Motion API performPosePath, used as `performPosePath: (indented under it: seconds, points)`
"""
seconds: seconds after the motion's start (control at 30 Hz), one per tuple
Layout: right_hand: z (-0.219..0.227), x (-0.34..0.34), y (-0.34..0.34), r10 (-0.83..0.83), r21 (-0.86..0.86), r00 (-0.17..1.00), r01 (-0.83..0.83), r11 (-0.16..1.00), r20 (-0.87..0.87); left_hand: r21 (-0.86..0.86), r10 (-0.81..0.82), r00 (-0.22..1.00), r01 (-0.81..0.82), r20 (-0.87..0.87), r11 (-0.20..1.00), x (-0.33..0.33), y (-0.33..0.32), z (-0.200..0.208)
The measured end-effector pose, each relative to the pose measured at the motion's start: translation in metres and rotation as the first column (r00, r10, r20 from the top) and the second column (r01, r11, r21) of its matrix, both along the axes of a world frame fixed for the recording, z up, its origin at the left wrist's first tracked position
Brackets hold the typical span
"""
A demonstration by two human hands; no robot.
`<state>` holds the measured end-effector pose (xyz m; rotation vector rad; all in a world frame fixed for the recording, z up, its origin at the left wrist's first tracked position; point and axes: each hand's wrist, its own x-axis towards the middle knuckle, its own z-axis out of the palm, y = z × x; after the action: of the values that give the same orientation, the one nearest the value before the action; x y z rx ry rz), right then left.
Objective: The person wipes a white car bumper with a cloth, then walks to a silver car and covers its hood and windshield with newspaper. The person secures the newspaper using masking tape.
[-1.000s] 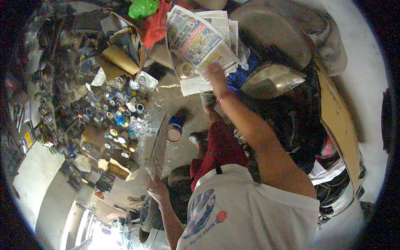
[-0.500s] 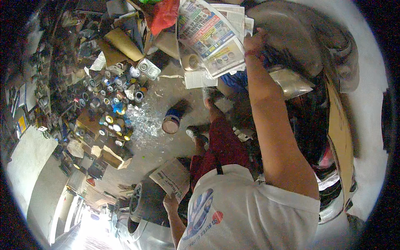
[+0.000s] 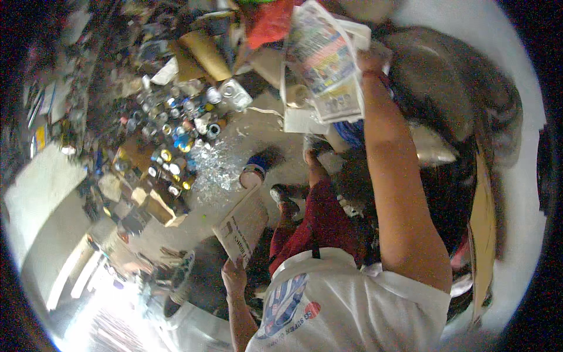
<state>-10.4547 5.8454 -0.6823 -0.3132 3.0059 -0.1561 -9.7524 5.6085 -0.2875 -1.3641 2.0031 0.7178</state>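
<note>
In my left hand (image 3: 234, 277) is a folded newspaper section (image 3: 243, 226), gripped at its lower edge and held out in front of my legs. My right arm stretches far forward. At its end my right hand (image 3: 373, 60) is closed on the right edge of some colourful newspaper sheets (image 3: 325, 64), which bend and blur with motion. Motion blur also softens the fingers. Beneath these sheets show a white cardboard piece (image 3: 305, 121) and the end of a brown paper roll (image 3: 298, 95). A red plastic bag (image 3: 271, 24) lies just beyond them.
Several paint cans and jars (image 3: 182, 126) crowd the floor to the left, by an open cardboard box (image 3: 157, 205). A blue-and-white tub (image 3: 253, 172) stands ahead of my feet. To my right are a dusty dark curved panel (image 3: 431, 70) and an upright cardboard sheet (image 3: 482, 234).
The newspaper section in my left hand has come up and forward. The sheets at my right hand have shifted and now curl at the edge. The whole view has swung.
</note>
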Motion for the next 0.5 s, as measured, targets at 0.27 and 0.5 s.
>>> performPosePath:
  seconds: [0.27,0.5]
  points:
    - [0.03,-0.004,0.107,-0.133,-0.493,0.984,0.057,0.868,-0.119,-0.049,0.197,0.964,-0.209,-0.18,0.977,0.054,0.001,-0.02]
    - [0.236,0.155,0.078,-0.322,-0.501,0.87,0.103,0.859,-0.373,-0.15,0.251,0.966,-0.258,-0.063,0.954,0.103,0.0,-0.015]
